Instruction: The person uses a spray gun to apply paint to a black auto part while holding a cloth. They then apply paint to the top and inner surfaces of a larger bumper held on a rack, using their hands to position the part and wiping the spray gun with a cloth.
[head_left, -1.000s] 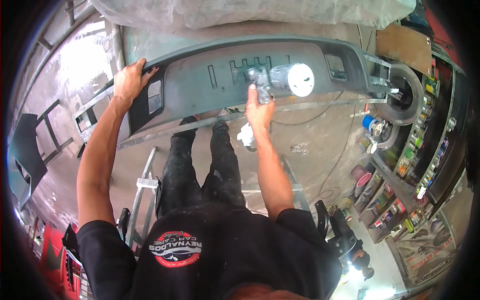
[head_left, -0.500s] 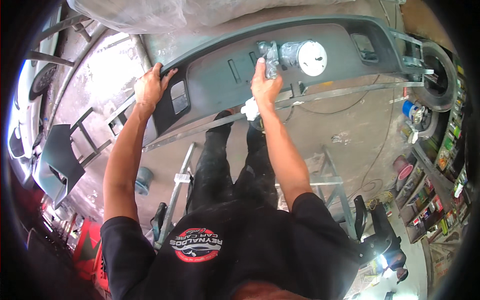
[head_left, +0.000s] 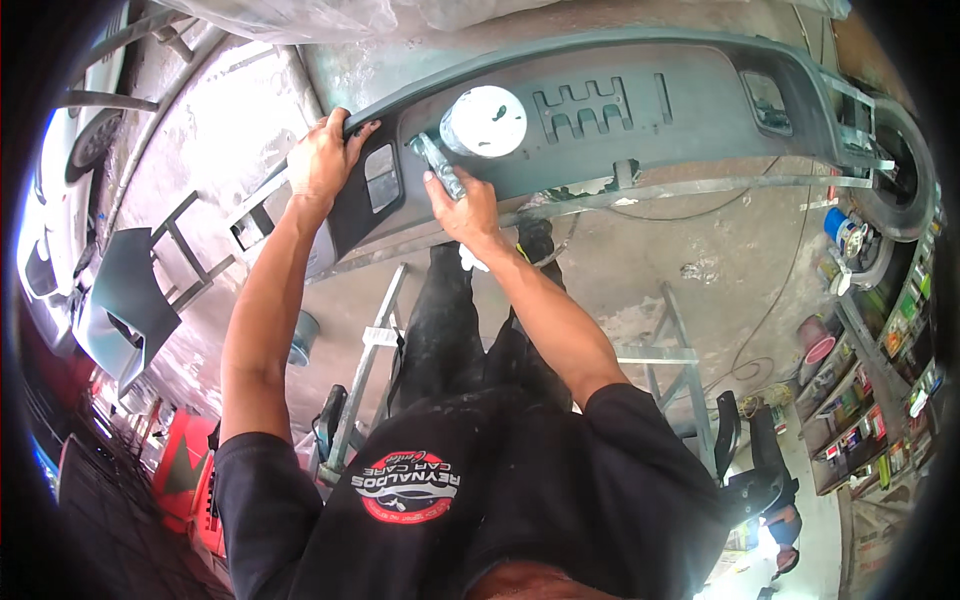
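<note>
A long grey car bumper lies across a metal frame in front of me. At its left end my left hand grips the upper edge, thumb and fingers around the rim beside a square opening. My right hand is wrapped around a spray gun with a round, white-topped cup. The gun is over the left part of the bumper, close to that opening; whether it touches the surface I cannot tell. White cloth or paper shows partly under my right wrist.
A smaller grey panel rests on a stand at left, near a parked car. Plastic sheeting hangs along the far side. A tire, shelves and a pink bucket are at right. Another person is at lower right.
My right hand has moved left along the bumper with the spray gun, from its middle to near the left opening. The left hand keeps its hold; the view has shifted slightly.
</note>
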